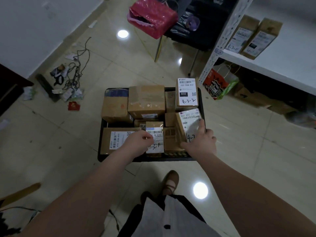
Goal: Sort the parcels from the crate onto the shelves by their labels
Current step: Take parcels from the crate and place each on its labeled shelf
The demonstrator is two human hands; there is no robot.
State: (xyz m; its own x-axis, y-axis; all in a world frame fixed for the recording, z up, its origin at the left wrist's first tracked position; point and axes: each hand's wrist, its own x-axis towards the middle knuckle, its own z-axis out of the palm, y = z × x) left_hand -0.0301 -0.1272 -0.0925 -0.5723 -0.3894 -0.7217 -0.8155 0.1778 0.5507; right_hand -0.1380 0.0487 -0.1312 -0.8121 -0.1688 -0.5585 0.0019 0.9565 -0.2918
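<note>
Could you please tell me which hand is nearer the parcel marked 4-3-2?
Right. The right hand holds the tilted parcel just this side of the 4-3-2 parcel; the left hand holds the 4-3-1 parcel, further left.

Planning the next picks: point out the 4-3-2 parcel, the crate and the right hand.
4-3-2 parcel (187, 92): head view, white label.
crate (164, 159): head view, near black rim.
right hand (201, 141): head view, back of hand.
</note>
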